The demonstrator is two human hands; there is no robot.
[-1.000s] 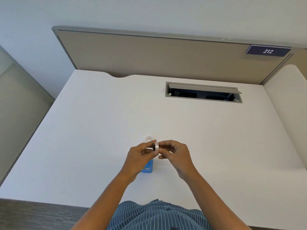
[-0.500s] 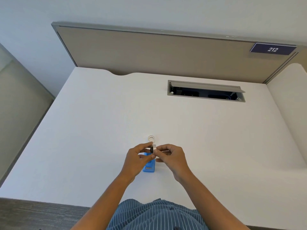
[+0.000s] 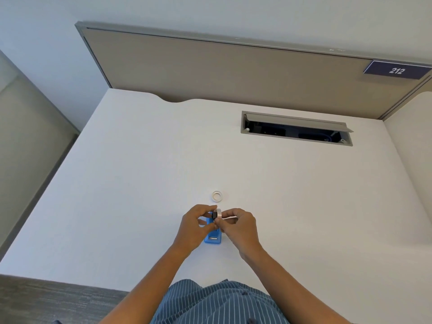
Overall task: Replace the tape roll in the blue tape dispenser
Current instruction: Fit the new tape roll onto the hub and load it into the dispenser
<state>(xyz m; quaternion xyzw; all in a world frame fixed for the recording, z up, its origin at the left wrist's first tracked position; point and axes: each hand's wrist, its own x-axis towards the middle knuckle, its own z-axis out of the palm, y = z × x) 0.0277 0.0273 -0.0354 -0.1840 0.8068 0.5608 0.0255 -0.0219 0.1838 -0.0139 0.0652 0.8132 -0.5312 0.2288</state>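
Both hands meet above the white desk near its front edge. My left hand (image 3: 195, 226) pinches a small black hub (image 3: 214, 215). My right hand (image 3: 237, 226) grips a clear tape roll (image 3: 219, 213) pressed against that hub. Under the hands lies the blue tape dispenser (image 3: 213, 237), flat on the desk and partly hidden by my left fingers. A second small whitish ring, an empty-looking tape core (image 3: 217, 196), lies flat on the desk just beyond the hands.
An open cable hatch (image 3: 295, 128) is set into the desk at the back right. A tan partition panel (image 3: 222, 71) runs along the far edge, with a "212" sign (image 3: 397, 70). The desk's left edge drops to grey flooring.
The two hands have sunk slightly toward the dispenser and stay pressed together on the roll and hub. The camera has tilted, so more of the dispenser shows.
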